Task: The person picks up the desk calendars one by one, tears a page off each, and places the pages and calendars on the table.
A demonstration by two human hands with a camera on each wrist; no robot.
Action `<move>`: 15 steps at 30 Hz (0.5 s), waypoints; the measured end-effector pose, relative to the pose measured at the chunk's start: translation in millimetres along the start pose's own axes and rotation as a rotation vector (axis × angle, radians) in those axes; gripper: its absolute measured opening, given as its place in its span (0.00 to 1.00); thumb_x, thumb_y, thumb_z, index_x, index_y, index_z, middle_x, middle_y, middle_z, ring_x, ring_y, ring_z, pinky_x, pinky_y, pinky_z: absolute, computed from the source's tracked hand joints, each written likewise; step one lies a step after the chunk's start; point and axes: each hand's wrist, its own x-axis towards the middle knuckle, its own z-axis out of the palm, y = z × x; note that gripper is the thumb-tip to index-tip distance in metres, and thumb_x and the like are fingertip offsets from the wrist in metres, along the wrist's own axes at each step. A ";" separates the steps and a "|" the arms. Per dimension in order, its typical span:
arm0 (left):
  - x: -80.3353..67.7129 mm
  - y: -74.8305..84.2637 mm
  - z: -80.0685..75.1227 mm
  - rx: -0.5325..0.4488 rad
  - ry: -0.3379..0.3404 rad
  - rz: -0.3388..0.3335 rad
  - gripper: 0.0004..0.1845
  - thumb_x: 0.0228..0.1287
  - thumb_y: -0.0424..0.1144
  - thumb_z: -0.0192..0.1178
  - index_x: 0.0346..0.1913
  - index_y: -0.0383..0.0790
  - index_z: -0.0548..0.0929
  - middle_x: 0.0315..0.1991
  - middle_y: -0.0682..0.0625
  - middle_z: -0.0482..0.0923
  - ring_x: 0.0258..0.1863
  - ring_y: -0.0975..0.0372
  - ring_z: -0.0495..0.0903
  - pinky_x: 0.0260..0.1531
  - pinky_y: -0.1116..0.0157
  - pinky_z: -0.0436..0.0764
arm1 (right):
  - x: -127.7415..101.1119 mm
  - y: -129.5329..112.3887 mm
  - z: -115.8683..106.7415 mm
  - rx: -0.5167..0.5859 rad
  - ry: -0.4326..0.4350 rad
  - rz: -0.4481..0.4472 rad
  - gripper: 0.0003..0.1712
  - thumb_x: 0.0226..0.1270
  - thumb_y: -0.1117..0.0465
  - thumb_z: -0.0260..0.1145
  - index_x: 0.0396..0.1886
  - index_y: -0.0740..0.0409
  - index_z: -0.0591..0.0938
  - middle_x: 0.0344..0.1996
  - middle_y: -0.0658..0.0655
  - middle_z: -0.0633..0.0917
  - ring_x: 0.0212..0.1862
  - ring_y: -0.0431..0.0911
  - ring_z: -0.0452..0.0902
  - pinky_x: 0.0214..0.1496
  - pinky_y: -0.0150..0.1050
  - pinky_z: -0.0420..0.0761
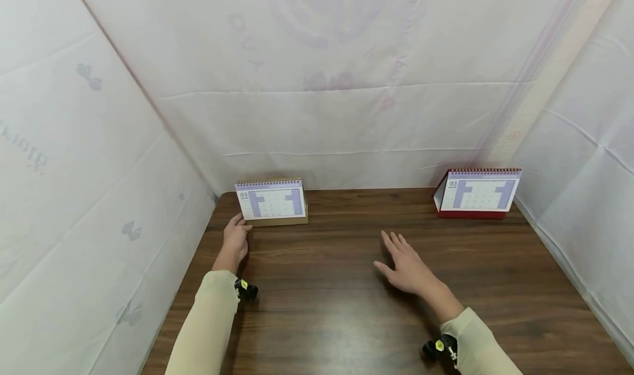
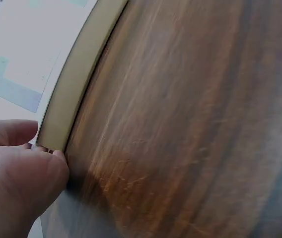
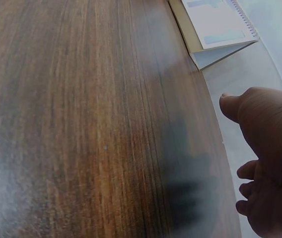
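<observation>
Head view: left hand [image 1: 235, 242] pinches the light, stiff beige-based calendar [image 1: 271, 201] at its bottom-left corner; right hand [image 1: 407, 265] hovers, fingers spread, right of the calendar.

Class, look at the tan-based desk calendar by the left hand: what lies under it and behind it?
The tan-based calendar stands on the wooden table; white sheeting hangs behind. Its back side is hidden.
</observation>
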 end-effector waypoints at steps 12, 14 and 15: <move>5.0 -9.3 -14.4 0.461 0.041 0.124 0.18 0.83 0.31 0.50 0.68 0.28 0.75 0.65 0.33 0.77 0.60 0.54 0.73 0.53 0.69 0.73 | 3.4 -6.5 3.9 0.035 -0.022 -0.034 0.49 0.81 0.43 0.63 0.88 0.58 0.53 0.86 0.69 0.57 0.86 0.68 0.50 0.83 0.69 0.60; 3.1 -9.8 -15.8 0.479 0.029 0.125 0.17 0.83 0.31 0.50 0.66 0.29 0.76 0.60 0.36 0.79 0.57 0.55 0.73 0.50 0.70 0.71 | 6.3 -11.0 5.0 0.049 -0.037 -0.034 0.49 0.81 0.42 0.63 0.88 0.58 0.53 0.86 0.69 0.57 0.86 0.67 0.50 0.83 0.68 0.61; 2.0 -9.3 -16.2 0.492 0.019 0.129 0.16 0.82 0.31 0.50 0.65 0.29 0.77 0.57 0.38 0.79 0.56 0.55 0.72 0.49 0.70 0.71 | 8.2 -13.5 6.1 0.055 -0.045 -0.036 0.48 0.81 0.42 0.63 0.88 0.57 0.54 0.86 0.69 0.57 0.86 0.66 0.51 0.83 0.68 0.62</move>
